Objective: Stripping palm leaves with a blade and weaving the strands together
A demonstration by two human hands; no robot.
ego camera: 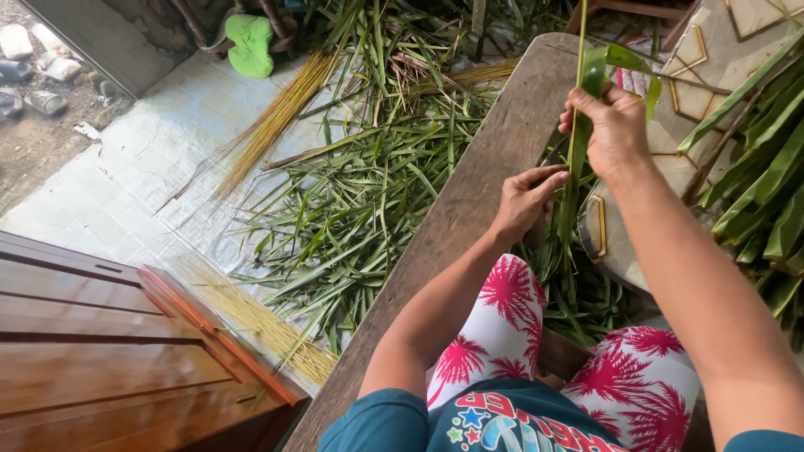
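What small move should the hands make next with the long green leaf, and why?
Probably the left hand should slide down the green leaf, pulling the blade away from its rib. The right hand grips the leaf high up and holds it upright, and the left pinches it lower down. Stripped leaves and yellow ribs lie on the floor beside the wooden plank.

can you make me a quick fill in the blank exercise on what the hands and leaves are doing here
1. Both hands grip one long ____ leaf.
2. The right hand holds the leaf ____ than the left hand.
3. The person sits on a ____ bench.
4. Bundles of yellow sticks lie on the ____.

Missing words: green; higher; wooden; floor
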